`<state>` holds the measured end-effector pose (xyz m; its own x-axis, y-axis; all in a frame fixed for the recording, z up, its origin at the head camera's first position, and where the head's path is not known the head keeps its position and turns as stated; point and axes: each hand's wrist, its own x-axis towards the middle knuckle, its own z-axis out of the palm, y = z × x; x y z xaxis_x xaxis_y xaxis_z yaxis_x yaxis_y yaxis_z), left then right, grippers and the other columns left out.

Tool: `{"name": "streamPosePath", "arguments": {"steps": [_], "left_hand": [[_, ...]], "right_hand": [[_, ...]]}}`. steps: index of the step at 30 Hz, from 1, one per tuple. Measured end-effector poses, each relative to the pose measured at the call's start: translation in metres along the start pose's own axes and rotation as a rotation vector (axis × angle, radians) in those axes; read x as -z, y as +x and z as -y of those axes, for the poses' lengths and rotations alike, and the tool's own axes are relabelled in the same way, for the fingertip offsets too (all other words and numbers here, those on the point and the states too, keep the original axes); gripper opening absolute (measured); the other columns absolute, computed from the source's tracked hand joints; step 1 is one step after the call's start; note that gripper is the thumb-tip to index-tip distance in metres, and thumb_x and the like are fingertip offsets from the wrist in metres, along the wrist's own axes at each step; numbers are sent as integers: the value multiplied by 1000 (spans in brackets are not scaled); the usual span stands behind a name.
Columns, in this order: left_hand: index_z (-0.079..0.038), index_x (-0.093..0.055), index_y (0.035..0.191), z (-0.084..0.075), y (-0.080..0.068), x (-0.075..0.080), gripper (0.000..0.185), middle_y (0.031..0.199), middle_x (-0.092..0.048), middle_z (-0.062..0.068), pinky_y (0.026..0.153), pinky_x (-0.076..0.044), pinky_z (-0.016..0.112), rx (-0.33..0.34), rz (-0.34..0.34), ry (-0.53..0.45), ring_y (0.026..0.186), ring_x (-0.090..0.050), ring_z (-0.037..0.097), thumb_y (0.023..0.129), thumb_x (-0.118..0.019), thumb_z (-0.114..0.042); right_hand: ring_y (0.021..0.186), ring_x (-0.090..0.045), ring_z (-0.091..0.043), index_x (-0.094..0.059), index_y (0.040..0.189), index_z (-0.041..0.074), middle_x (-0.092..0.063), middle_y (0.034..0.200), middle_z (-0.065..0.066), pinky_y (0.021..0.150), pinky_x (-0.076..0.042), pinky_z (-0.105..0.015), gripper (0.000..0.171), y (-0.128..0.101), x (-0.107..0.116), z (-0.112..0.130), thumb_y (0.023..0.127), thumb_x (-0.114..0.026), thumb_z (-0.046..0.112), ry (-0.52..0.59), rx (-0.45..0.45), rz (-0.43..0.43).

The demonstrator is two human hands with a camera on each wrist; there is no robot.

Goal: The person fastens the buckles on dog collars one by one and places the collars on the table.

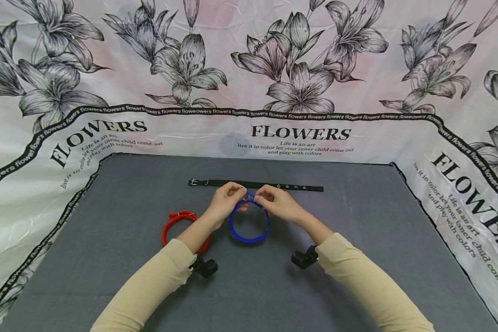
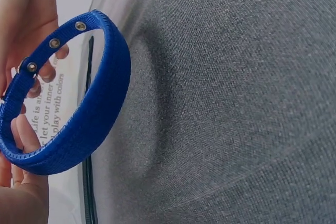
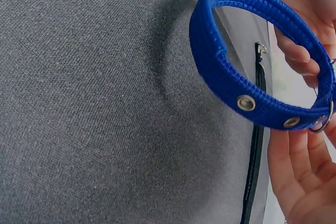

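Both hands hold a blue collar point(image 1: 249, 240) up by its buckled part, with its loop hanging down over the grey cloth. My left hand point(image 1: 225, 203) pinches the buckle part from the left, while the fingertips of my right hand point(image 1: 280, 203) pinch the strap just beside it. Metal eyelets point(image 3: 245, 103) run along the strap, and a metal ring point(image 3: 329, 118) sits near the right fingers. The left wrist view shows the collar's wide padded band point(image 2: 110, 93). Fingers partly hide the buckle.
Behind the hands a black collar point(image 1: 300, 187) lies stretched out straight, its buckle to the left. A red collar point(image 1: 166, 233) lies looped on the grey cloth point(image 1: 108, 272), partly under the left forearm. A flower-printed sheet point(image 1: 216, 133) borders the cloth.
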<state>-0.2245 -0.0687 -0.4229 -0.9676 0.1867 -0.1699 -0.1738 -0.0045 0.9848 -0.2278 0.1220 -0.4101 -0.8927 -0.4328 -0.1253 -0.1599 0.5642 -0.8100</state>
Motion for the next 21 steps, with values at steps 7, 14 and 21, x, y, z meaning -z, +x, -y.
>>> {"name": "streamPosePath", "arguments": {"steps": [7,14,21], "left_hand": [[2,-54,112,0,0,-1,28,90,-61,9,72,-55,34,23,-14,1,92,-63,40,94,-54,-19],[0,-60,112,-5,-5,-1,32,89,-63,6,74,-54,32,50,71,64,82,-64,27,90,-61,-23],[0,-61,110,-11,-9,-1,28,89,-64,3,80,-53,39,62,93,83,71,-62,12,90,-60,-20]], "right_hand": [[66,-61,-20,-55,109,11,-59,97,-20,66,-52,-45,23,-1,0,0,95,-52,29,44,26,21],[66,-64,-25,-56,109,11,-59,97,-22,66,-52,-48,23,-1,1,-1,94,-53,28,68,22,30],[78,-61,-44,-54,117,2,-59,92,-11,70,-52,-50,29,-21,7,35,95,-51,22,94,-3,58]]}}
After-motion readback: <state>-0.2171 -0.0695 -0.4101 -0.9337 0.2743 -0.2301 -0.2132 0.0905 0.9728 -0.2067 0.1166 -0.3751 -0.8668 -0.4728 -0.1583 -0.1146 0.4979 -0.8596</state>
